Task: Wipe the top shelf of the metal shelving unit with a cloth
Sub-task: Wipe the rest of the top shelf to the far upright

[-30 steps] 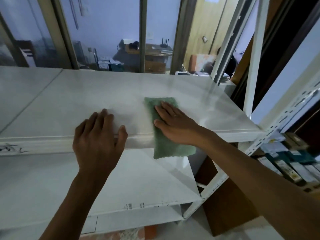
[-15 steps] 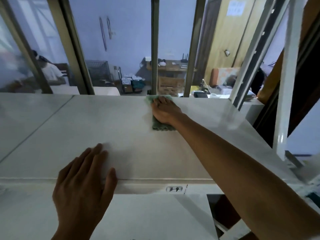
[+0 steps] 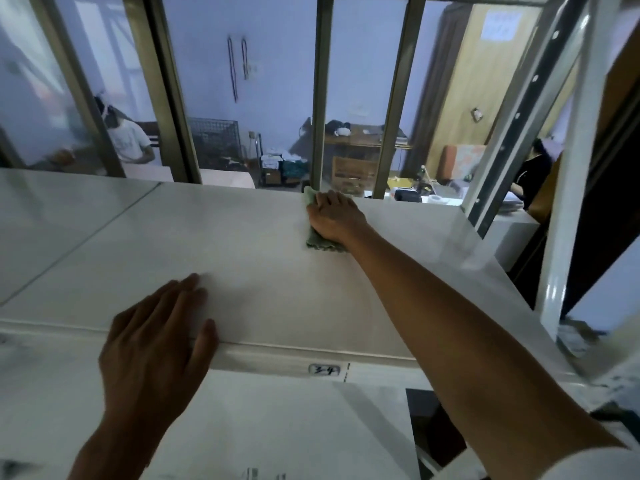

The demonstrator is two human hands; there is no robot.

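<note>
The white top shelf (image 3: 263,258) of the metal shelving unit fills the middle of the head view. A green cloth (image 3: 320,242) lies flat at the shelf's far edge. My right hand (image 3: 334,216) presses down on it with straight fingers, arm stretched far forward, and covers most of the cloth. My left hand (image 3: 156,344) rests flat on the shelf's near front edge, fingers on top, thumb along the rim.
A white upright post (image 3: 568,202) stands at the shelf's right front corner, a slanted perforated post (image 3: 519,119) behind it. Window bars (image 3: 320,95) rise just past the far edge. A lower shelf (image 3: 277,427) lies beneath. A neighbouring shelf panel (image 3: 52,216) adjoins at left.
My right hand has pushed the cloth from the shelf's front edge to its far edge. My left hand has stayed on the front rim. The camera has moved closer and higher.
</note>
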